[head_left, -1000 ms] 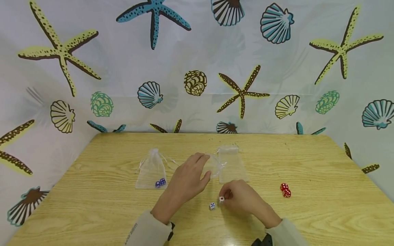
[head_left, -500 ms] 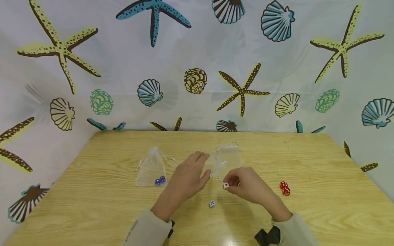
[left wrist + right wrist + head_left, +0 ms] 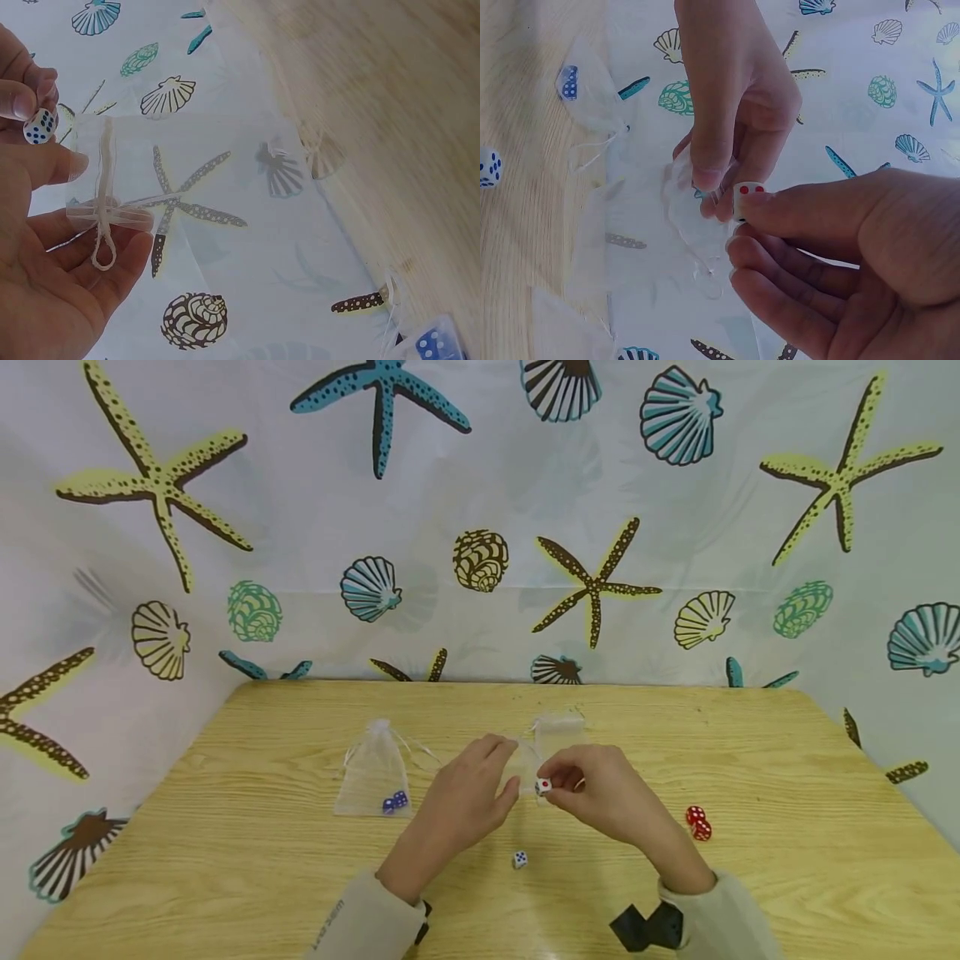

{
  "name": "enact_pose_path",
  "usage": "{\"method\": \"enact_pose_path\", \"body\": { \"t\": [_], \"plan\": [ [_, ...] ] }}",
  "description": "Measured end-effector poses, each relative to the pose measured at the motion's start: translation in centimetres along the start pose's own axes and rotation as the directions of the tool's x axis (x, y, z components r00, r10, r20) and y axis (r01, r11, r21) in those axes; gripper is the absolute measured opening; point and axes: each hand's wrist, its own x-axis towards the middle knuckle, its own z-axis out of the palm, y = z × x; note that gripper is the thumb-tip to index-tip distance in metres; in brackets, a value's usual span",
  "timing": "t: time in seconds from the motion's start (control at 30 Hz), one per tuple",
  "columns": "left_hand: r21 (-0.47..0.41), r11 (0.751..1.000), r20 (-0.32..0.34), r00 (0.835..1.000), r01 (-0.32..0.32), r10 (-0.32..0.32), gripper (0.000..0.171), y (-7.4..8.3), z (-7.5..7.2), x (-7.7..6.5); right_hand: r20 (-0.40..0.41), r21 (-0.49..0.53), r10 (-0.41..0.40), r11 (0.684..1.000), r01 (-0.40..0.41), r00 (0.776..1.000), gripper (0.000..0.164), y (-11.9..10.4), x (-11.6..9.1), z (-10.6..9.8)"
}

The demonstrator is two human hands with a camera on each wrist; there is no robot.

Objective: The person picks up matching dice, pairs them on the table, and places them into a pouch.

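Observation:
My left hand (image 3: 468,785) holds a sheer white drawstring pouch (image 3: 217,180) by its mouth, with fingers and thumb at the gathered end. Between thumb and fingertips, my right hand (image 3: 607,789) pinches a white die (image 3: 543,787), raised above the table close to the pouch's mouth. Its red pips show in the right wrist view and blue ones in the left wrist view. A second white die (image 3: 520,859) lies on the table nearer to me, below both hands. The left hand hides part of the pouch in the head view.
At left, another sheer pouch (image 3: 371,768) lies flat with two blue dice (image 3: 394,802) in it. A further pouch (image 3: 559,732) lies behind my right hand. Two red dice (image 3: 698,823) sit to the right on the wooden table (image 3: 795,877). A shell-patterned cloth (image 3: 300,527) hangs behind.
My right hand has lifted one white die off the table and carried it up and forward, close to the pouch in my left hand. The left hand stays about where it was.

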Motion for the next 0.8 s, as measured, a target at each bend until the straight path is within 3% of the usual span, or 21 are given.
{"method": "enact_pose_path", "body": {
  "t": [0.4,0.63,0.8],
  "plan": [
    [0.012,1.0,-0.013,1.0,-0.028,0.029,0.039,0.5,0.1,0.2,-0.081,-0.057,-0.037,0.998,0.033,0.996,0.011,0.1,0.6,1.2],
    [-0.038,0.999,0.036,0.999,-0.025,0.027,0.037,1.0,0.0,0.1,-0.135,-0.147,0.021,0.988,-0.041,0.991,0.01,-0.1,0.5,1.5],
    [-0.045,0.998,0.024,0.999,-0.034,0.035,0.036,1.2,0.0,0.0,-0.167,-0.206,0.067,0.973,-0.101,0.984,0.011,-0.4,0.3,1.6]
  ]
}}
